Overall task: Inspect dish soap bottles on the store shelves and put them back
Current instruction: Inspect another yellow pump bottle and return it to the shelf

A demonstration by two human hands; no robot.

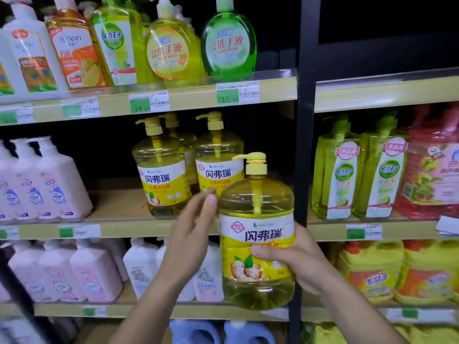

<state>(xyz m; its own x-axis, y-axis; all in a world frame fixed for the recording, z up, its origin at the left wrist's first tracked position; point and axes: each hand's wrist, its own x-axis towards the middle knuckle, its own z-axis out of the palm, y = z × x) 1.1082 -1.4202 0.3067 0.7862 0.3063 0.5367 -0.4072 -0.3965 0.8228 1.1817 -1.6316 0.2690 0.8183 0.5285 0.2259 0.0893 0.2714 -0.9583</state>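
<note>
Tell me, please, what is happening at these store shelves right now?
A person is inspecting a large clear bottle of yellow dish soap with a yellow pump top, held in front of the shelves. The right hand grips it round the label, thumb across the front. The left hand is open beside it, fingertips near the bottle's shoulder; whether they touch is unclear. Matching yellow pump bottles stand on the middle shelf behind, so this one is not yet back.
</note>
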